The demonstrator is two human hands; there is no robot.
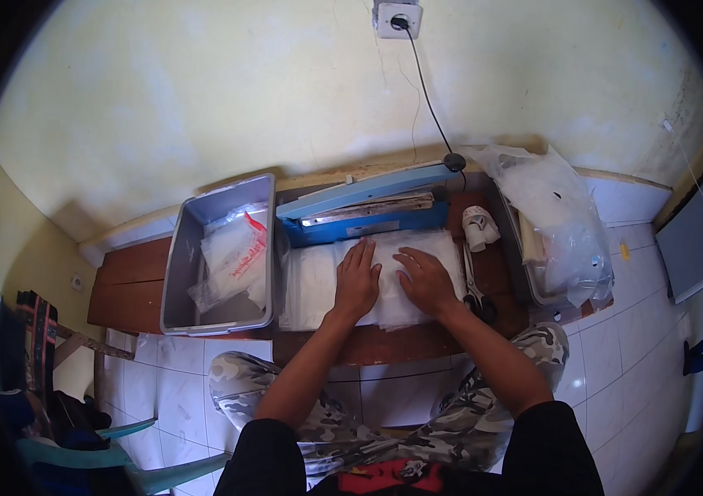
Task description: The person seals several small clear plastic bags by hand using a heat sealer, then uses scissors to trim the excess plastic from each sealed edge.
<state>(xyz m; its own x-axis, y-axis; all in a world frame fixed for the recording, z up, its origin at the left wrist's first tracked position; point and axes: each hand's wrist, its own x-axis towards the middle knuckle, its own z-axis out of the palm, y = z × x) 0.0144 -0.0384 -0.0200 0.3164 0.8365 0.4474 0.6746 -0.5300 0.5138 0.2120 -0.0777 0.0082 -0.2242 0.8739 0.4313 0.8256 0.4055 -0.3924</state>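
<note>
Both hands rest on clear plastic bags laid in stacks on a brown wooden bench. My left hand (359,279) lies palm down where the left stack (311,288) meets the right one, its fingers pointing toward the sealer. Over on the right stack of bags (398,304), my right hand (427,279) presses with spread, slightly bent fingers. Neither hand grips anything that I can see. Just behind the bags stands a blue impulse heat sealer (364,214), its long arm (370,191) raised. Scissors (474,285) with black handles lie right of the bags.
A grey plastic tub (171,279) at left holds plastic packets with red print. Right of the scissors is a white roll (480,228). Another tub (515,248) carries a large clear plastic bag (562,217). A black cord (429,93) runs up to a wall socket (399,22).
</note>
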